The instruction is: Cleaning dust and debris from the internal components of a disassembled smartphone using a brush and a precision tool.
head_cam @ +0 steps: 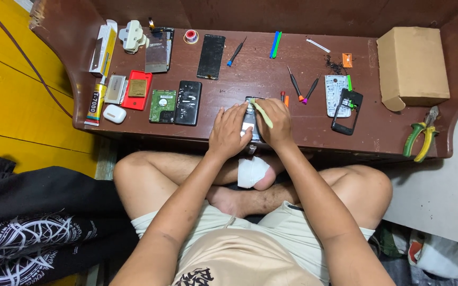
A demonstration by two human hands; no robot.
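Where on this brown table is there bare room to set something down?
Bare wood lies between the black phone and the blue-green sticks, and along the front edge between the black frame and the pliers. The left end, around the red case, is crowded.

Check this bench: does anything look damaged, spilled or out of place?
A small heap of dark debris lies loose on the table beside an orange pick. The pliers hang over the right edge. The table's far-left corner is chipped.
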